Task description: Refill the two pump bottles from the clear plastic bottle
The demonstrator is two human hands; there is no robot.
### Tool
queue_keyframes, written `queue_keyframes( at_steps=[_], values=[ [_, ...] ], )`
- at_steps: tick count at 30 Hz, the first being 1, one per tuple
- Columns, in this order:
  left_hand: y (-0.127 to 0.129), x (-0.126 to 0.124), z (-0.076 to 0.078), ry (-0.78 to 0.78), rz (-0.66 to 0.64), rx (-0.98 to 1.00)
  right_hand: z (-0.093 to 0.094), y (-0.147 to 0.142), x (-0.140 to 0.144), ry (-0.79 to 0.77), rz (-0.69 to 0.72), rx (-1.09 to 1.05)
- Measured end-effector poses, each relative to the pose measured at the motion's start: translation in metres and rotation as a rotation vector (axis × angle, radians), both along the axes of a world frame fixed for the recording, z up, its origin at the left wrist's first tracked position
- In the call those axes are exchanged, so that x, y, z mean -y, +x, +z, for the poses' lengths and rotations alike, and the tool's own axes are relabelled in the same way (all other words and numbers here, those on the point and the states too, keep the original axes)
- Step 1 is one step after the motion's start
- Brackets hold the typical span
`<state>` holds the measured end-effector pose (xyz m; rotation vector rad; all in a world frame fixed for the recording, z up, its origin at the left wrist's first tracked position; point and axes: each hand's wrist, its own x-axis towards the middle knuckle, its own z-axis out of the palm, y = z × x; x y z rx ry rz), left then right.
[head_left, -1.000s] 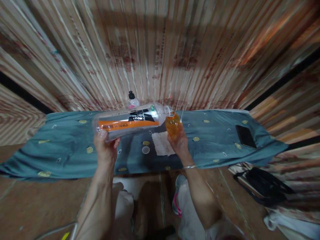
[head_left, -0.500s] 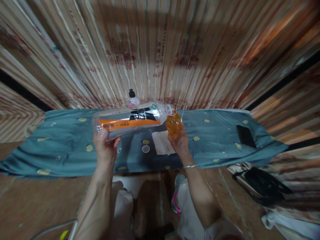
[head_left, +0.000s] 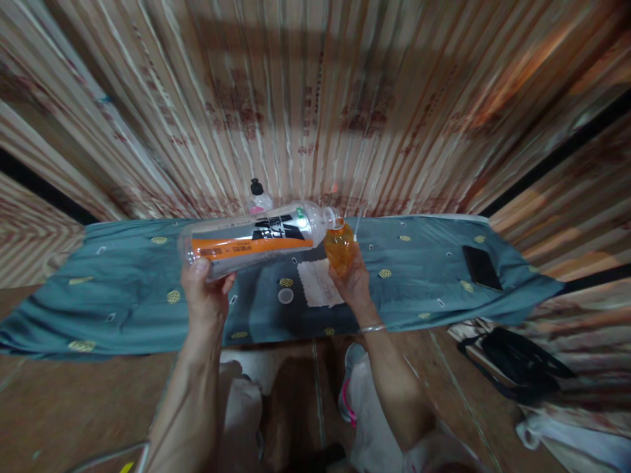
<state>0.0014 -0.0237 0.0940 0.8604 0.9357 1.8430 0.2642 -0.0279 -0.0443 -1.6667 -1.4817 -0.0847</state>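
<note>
Desk (head_left: 123, 309) under a blue-green patterned cloth (head_left: 424, 263) runs across the view, with a striped curtain (head_left: 315, 98) behind it.

Big clear bottle (head_left: 251, 238) with an orange and black label lies almost level above the desk, neck pointing right. Left hand (head_left: 204, 295) has a closed grip on its base end. Right hand (head_left: 351, 279) has a closed grip on a small amber bottle (head_left: 340, 246), held upright with its mouth right under the big bottle's neck; the mouths are touching or nearly so.

Looks like a pour from big to small. To do it well: keep the two mouths lined up, raise the base slowly, hold the small bottle vertical and steady over the white paper (head_left: 318, 282), and ease off as the level nears the top.

Hard to tell:
- No stream shows, and the big bottle looks nearly empty, so liquid left is unclear.
- Label print is blurred.
- Black-capped bottle (head_left: 257, 197) at the back is half hidden behind the big one.
- Small round disc (head_left: 285, 296) is maybe a cap.
- Dark flat slab (head_left: 482, 267) at right is likely a phone.
- Black bag (head_left: 517, 371) sits on the floor, details lost.
</note>
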Motion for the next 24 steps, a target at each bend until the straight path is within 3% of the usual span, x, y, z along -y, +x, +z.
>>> queue_keyframes(
  at_steps=[8, 24],
  values=[
    [0.0, 0.0, -0.001, 0.017, -0.009, 0.009, 0.01, -0.002, 0.002, -0.03, 0.027, -0.029],
    [0.0, 0.002, 0.0, 0.014, -0.031, 0.005, -0.009, 0.002, -0.003, 0.053, -0.025, 0.009]
  ],
)
